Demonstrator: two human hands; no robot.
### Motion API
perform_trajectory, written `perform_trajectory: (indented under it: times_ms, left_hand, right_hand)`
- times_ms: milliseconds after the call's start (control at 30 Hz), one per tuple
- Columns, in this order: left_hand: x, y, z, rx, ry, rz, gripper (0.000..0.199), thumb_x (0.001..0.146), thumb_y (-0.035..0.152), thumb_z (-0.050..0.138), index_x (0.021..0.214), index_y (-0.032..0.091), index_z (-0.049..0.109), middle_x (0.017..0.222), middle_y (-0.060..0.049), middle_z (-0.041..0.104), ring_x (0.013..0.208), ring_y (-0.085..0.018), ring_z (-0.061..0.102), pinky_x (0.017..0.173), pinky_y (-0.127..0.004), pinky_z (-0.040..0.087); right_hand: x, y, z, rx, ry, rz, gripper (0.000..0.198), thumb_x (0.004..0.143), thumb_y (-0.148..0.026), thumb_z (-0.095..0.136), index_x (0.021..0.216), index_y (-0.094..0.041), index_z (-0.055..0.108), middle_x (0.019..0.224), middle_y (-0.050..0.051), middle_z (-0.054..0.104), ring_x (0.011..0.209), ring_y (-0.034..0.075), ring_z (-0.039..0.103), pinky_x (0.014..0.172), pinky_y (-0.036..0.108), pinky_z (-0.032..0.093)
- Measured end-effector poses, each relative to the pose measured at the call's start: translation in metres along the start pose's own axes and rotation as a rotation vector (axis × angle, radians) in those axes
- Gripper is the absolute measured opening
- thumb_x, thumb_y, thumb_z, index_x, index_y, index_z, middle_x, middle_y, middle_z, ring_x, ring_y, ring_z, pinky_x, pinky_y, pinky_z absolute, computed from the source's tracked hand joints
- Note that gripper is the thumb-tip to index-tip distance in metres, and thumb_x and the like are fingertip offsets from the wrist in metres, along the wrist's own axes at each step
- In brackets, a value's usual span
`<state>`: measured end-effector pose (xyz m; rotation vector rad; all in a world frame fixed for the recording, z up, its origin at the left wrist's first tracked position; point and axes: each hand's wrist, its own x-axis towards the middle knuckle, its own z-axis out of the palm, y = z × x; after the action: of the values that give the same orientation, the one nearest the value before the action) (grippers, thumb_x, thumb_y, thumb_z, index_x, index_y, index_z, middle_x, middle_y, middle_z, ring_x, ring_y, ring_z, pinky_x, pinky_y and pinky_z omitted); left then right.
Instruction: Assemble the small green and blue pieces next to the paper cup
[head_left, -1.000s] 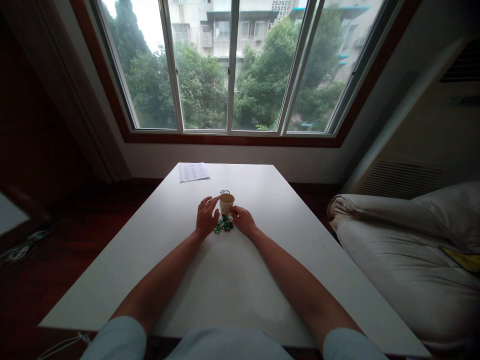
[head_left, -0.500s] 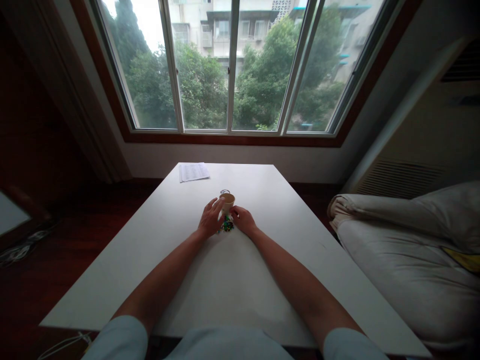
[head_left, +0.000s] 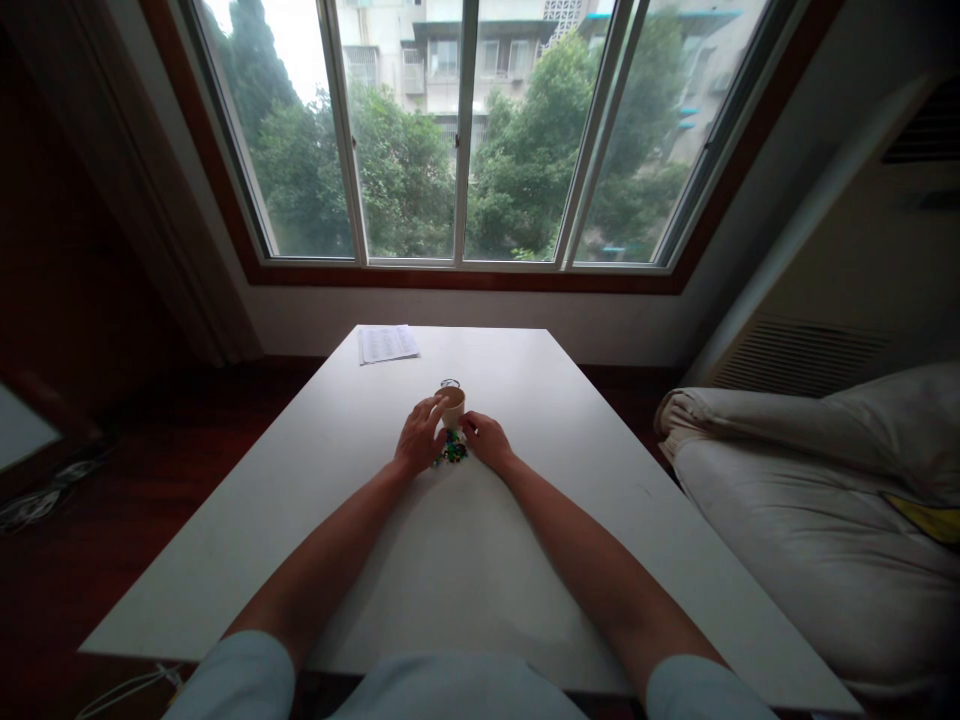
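A light brown cup point(head_left: 453, 411) stands near the middle of the white table point(head_left: 465, 560), its opening facing up toward me. My left hand point(head_left: 420, 437) is wrapped about the cup's left side, fingers at the rim and thumb lower down. Just in front of the cup lies a small pile of beads point(head_left: 453, 449), mostly green and dark, too small to make out singly. My right hand point(head_left: 487, 439) rests on the table right of the cup and pile. Its fingers are curled with the tips together; what they hold, if anything, is hidden.
Behind the cup is a small thin loop point(head_left: 449, 383). Printed sheets of paper point(head_left: 388, 343) lie at the table's far left corner. Folded pale bedding point(head_left: 810, 520) stands right of the table, and a wide window point(head_left: 461, 150) is beyond it.
The cup has shifted slightly left together with my left hand's fingers. My right hand has stayed nearly where it was.
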<state>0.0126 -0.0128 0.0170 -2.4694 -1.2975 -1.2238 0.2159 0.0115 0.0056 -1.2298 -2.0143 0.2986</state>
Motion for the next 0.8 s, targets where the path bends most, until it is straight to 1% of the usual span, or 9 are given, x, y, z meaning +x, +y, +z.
perform_trajectory:
  times_ms: [233,400,533,600,667,733,800]
  left_hand:
    - [0.000,0.001,-0.003,-0.022,-0.014,0.018,0.066,0.087,0.013,0.053,0.151,0.023,0.040,0.156,-0.011,0.040,0.145,-0.028,0.036,0.118,-0.054,0.039]
    - [0.000,0.001,-0.003,-0.027,-0.020,0.004,0.066,0.087,0.012,0.052,0.150,0.024,0.040,0.157,-0.011,0.039,0.145,-0.028,0.036,0.117,-0.054,0.040]
    - [0.000,0.001,-0.004,-0.042,-0.022,0.010,0.065,0.087,0.013,0.053,0.150,0.024,0.039,0.157,-0.011,0.039,0.145,-0.028,0.036,0.118,-0.053,0.040]
    - [0.000,0.002,-0.005,-0.044,-0.028,0.016,0.064,0.088,0.014,0.052,0.150,0.024,0.040,0.157,-0.011,0.039,0.145,-0.028,0.036,0.118,-0.053,0.040]
    - [0.000,0.003,-0.005,-0.043,-0.035,0.016,0.065,0.088,0.014,0.052,0.150,0.024,0.039,0.158,-0.011,0.038,0.145,-0.028,0.037,0.118,-0.053,0.040]
    - [0.000,0.003,-0.005,-0.044,-0.033,0.006,0.066,0.088,0.015,0.053,0.151,0.025,0.038,0.158,-0.011,0.038,0.145,-0.028,0.037,0.118,-0.052,0.040]
    - [0.000,0.002,-0.005,-0.047,-0.018,-0.021,0.067,0.088,0.016,0.053,0.152,0.025,0.036,0.158,-0.010,0.038,0.145,-0.028,0.037,0.118,-0.052,0.040]
  right_hand:
    - [-0.001,-0.001,-0.001,0.034,0.060,-0.061,0.022,0.094,-0.024,0.046,0.096,-0.021,0.068,0.090,0.004,0.069,0.078,0.016,0.058,0.077,0.026,0.044]
    - [-0.003,-0.008,-0.007,0.041,0.129,-0.054,0.023,0.093,-0.022,0.045,0.104,-0.020,0.065,0.092,0.005,0.068,0.078,0.017,0.057,0.076,0.027,0.044]
    - [-0.003,-0.013,-0.010,0.032,0.145,-0.076,0.021,0.092,-0.019,0.044,0.094,-0.020,0.064,0.091,0.006,0.067,0.082,0.019,0.057,0.077,0.028,0.044]
    - [-0.002,-0.013,-0.009,0.026,0.131,-0.082,0.019,0.090,-0.018,0.045,0.091,-0.020,0.064,0.088,0.006,0.066,0.082,0.019,0.057,0.078,0.028,0.044]
    - [-0.002,-0.013,-0.008,0.013,0.089,-0.077,0.018,0.089,-0.018,0.047,0.089,-0.021,0.065,0.086,0.005,0.066,0.080,0.018,0.056,0.077,0.028,0.044]
    - [-0.003,-0.012,-0.006,-0.004,0.014,-0.076,0.016,0.089,-0.019,0.050,0.089,-0.021,0.066,0.085,0.004,0.066,0.078,0.017,0.056,0.076,0.027,0.044]
    - [-0.004,-0.011,-0.004,-0.020,-0.079,-0.088,0.014,0.088,-0.022,0.056,0.094,-0.022,0.069,0.089,0.003,0.068,0.079,0.017,0.057,0.075,0.027,0.044]
